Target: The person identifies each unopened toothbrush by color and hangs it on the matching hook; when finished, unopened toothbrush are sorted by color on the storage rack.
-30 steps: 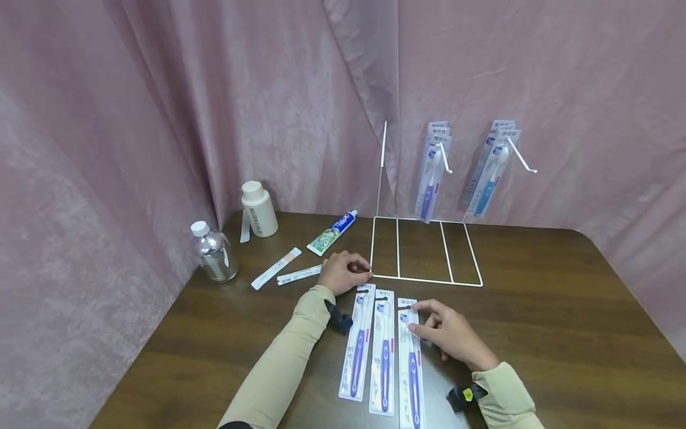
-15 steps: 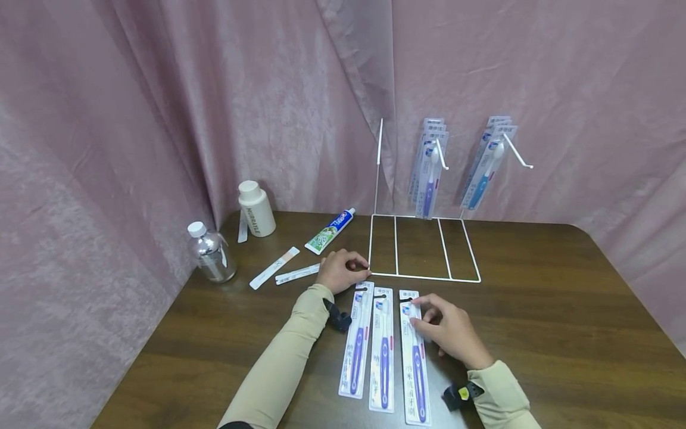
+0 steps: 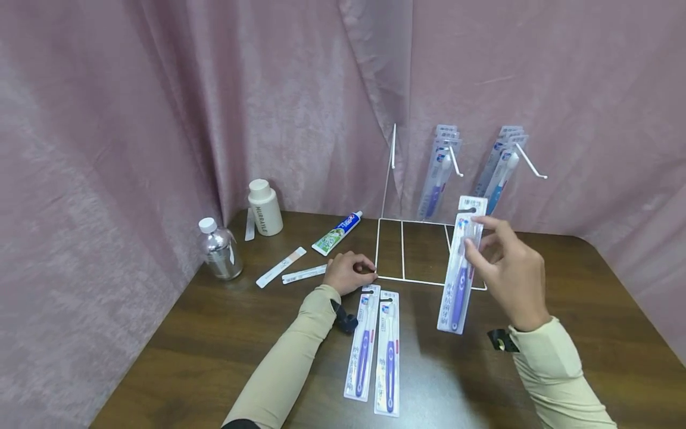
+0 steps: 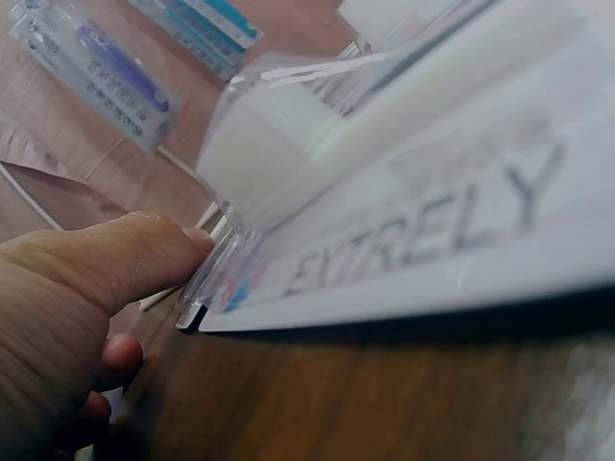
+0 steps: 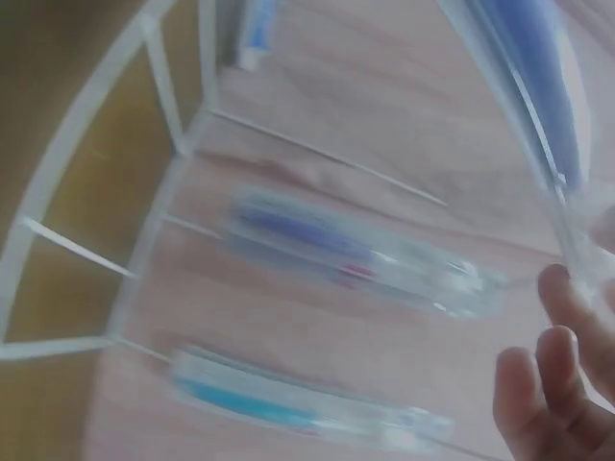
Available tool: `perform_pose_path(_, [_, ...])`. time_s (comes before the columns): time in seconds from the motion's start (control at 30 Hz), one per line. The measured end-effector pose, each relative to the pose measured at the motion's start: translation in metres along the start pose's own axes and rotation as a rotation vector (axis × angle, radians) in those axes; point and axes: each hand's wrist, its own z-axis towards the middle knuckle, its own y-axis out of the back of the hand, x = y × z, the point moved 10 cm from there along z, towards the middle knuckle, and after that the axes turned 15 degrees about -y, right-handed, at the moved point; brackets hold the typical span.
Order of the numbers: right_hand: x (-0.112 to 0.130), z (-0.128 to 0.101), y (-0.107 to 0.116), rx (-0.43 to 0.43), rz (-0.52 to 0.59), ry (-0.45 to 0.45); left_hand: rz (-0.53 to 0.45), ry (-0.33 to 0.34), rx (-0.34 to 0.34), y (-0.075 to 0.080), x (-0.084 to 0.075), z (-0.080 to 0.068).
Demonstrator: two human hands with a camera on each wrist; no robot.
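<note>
Pink curtain [image 3: 161,107] all round, draped behind a dark wooden table [image 3: 563,310]. At the table's back, a white wire rack [image 3: 423,250] with two hooks, each hung with packaged toothbrushes [image 3: 440,173]. Right hand [image 3: 506,265] raised above the table just before the rack base, thumb and fingertips pinching a purple toothbrush pack [image 3: 462,265] near its top, pack hanging upright and clear of the wood. Left hand [image 3: 347,273] resting on the table at the rack's front left corner, fingers curled; whether clasping the wire, cannot tell. Just below that hand, two more toothbrush packs [image 3: 377,351] flat, side by side. Farther left: cream bottle [image 3: 264,208], clear bottle [image 3: 218,249], toothpaste tube [image 3: 336,233], two slim white strips [image 3: 292,269].
</note>
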Motion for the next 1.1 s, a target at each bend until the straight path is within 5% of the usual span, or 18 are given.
perform_pose_path(0.23, [0.014, 0.037, 0.012, -0.073, 0.102, 0.003, 0.014, -0.005, 0.012, 0.004, -0.002, -0.003])
perform_pose_path(0.5, [0.014, 0.051, -0.017, -0.015, 0.075, -0.054, 0.015, 0.005, -0.011, 0.010, 0.001, -0.006])
perform_pose_path(1.1, [-0.034, 0.105, -0.089, 0.010, -0.039, -0.197, 0.004, -0.001, 0.000, 0.004, -0.004, -0.001])
